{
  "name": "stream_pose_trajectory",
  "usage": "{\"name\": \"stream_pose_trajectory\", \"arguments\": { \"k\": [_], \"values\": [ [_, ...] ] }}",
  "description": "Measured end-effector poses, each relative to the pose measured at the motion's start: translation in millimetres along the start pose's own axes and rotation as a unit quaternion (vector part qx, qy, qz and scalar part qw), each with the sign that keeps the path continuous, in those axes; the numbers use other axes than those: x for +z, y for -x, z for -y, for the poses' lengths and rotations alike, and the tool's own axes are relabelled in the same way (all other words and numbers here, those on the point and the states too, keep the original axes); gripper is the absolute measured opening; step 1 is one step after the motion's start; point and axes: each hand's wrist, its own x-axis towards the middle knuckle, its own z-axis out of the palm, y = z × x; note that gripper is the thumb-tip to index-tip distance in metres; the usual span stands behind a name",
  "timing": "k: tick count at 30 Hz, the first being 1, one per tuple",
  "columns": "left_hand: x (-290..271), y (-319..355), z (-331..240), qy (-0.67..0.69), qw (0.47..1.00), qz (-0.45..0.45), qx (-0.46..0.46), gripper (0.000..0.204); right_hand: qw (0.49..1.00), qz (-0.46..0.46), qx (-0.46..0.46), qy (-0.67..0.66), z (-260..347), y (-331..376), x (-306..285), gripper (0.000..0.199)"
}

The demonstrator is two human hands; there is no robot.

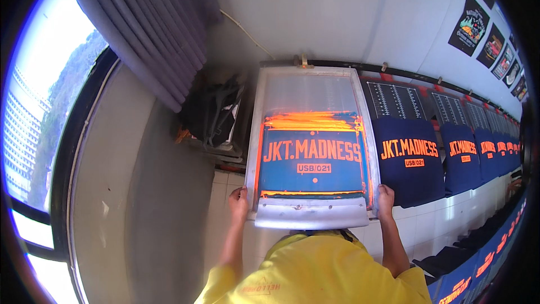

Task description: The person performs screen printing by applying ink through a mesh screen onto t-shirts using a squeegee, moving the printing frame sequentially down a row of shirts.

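In front of me is a silkscreen frame [256,135], a pale metal rectangle with a mesh showing block lettering. My left hand [238,202] is closed on its near left corner, and my right hand [386,200] grips the near right corner. Orange ink [309,120] lies in a thick streaky band across the mesh above the lettering, with a thinner line at the near end. A wide silver squeegee [309,215] rests across the frame's near end, close to my yellow shirt. Neither hand touches it. What lies beneath the screen is mostly hidden.
To the right, navy fabric pieces [409,184] with orange lettering lie in a row on dark boards along a black rail [405,76]. More printed fabric [478,267] lies at lower right. A dark bag [216,110] sits left of the frame, below a grey curtain [149,28].
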Motion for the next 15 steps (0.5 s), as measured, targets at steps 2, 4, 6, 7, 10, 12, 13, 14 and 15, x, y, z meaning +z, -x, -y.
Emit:
{"name": "stream_pose_trajectory", "arguments": {
  "k": [2, 4, 6, 7, 10, 12, 13, 14, 15],
  "values": [
    [-1.1, 2.2, -6.1, -0.009, 1.0, 0.007, -0.013, 0.037, 1.0, -0.001, 0.004, 0.002, 3.9, 1.2, -0.2, 0.032],
    [-6.0, 3.2, -7.7, -0.019, 1.0, 0.001, -0.009, 0.037, 1.0, -0.006, 0.003, 0.003, 8.1, 6.1, 4.7, 0.031],
    [-4.5, 7.7, -18.3, -0.018, 1.0, 0.007, 0.003, 0.037, 0.999, -0.025, -0.006, 0.025, -9.7, -5.0, 2.9, 0.032],
    [0.3, 8.8, -22.1, -0.017, 1.0, 0.014, 0.007, 0.037, 0.999, -0.037, -0.011, 0.038, -20.4, -13.3, -2.9, 0.032],
    [-14.5, 3.1, -6.4, 0.004, 1.0, 0.025, -0.002, 0.038, 0.999, -0.013, -0.013, 0.034, -16.1, -6.8, 8.8, 0.032],
    [-6.8, 9.3, -21.7, -0.005, 0.999, 0.032, -0.015, 0.039, 0.996, -0.025, -0.037, 0.077, -18.8, -12.7, 1.8, 0.032],
    [-2.9, 10.5, -27.8, -0.01, 0.999, 0.036, -0.022, 0.039, 0.993, -0.031, -0.048, 0.099, -20.0, -15.7, -1.4, 0.032],
    [0.6, 6.2, -25.6, -0.011, 0.998, 0.052, -0.027, 0.039, 0.993, -0.042, -0.046, 0.1, -21.8, -16.9, -5.6, 0.032],
    [-12.0, 4.0, -15.6, -0.019, 0.998, 0.052, -0.035, 0.04, 0.994, -0.036, -0.042, 0.097, -11.0, -7.5, 6.6, 0.033]
  ]
}}
